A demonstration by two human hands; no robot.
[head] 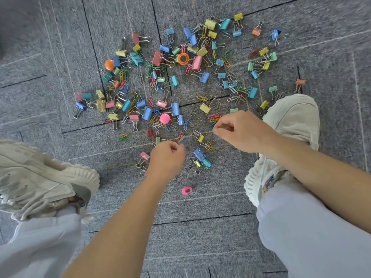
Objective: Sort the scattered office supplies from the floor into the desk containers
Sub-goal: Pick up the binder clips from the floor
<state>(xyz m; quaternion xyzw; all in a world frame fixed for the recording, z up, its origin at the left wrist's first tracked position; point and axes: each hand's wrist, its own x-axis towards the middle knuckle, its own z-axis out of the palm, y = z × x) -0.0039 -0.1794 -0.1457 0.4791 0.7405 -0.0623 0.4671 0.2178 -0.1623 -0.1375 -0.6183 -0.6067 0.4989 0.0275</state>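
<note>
Nearest the body, behind the left hand (167, 155), a pink ring magnet (187, 190) lies alone on the carpet (220, 233) and would be easy to forget, so it should go up early. The left hand is curled, its fingertips clamped on a blurred blue clip (183, 140). A pink binder clip (145, 155) sits just beside its wrist, and a knot of blue, gold and teal binder clips (199, 157) lies between the two hands. The right hand (241, 131) is curled too, with thumb and forefinger drawn together. Whether anything is pinched there cannot be told. Just past its fingertips lie coloured paper clips (214, 118), flat on the pile and best lifted by a nail under one wire loop. Beyond both hands, a pink round magnet (165, 118) sits among blue clips. Magnets may drag paper clips along, so they are best picked out first and shaken free. Farther out, the main scatter of supplies (180, 77) spreads wide, with an orange ring magnet (182, 58) in it. The desk containers are out of view, so gathering one kind per handful should spare re-sorting at the desk and cut the trips.
</note>
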